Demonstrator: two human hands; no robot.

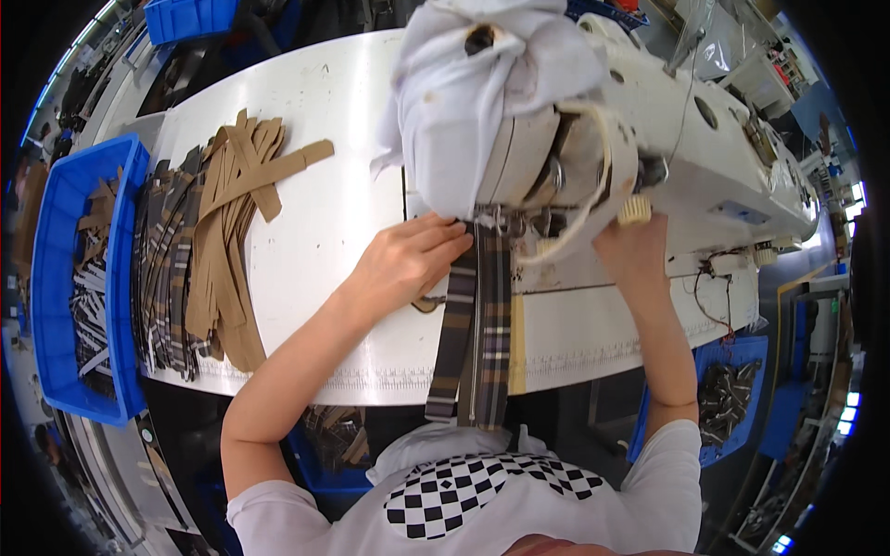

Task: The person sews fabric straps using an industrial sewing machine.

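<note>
A white sewing machine [705,157] stands over the table, its head partly wrapped in a white cloth [445,120]. Under its presser foot run plaid fabric strips [496,324] in dark grey, brown and white, with what looks like a zipper between them; they hang over the table's front edge. My left hand [408,259] is at the left of the foot, fingers bent together on the edge of the left strip; the fingertips are partly hidden. To the right, my right hand [635,246] reaches behind the machine head beside a cream knob [635,211]. Its fingers are hidden.
Brown strips [246,185] lie on a stack of plaid pieces [167,259] at the table's left. Beyond them stands a blue bin [130,278] of scraps. Another blue bin [709,352] with dark pieces sits low at the right. A ruler scale [593,357] runs along the front edge.
</note>
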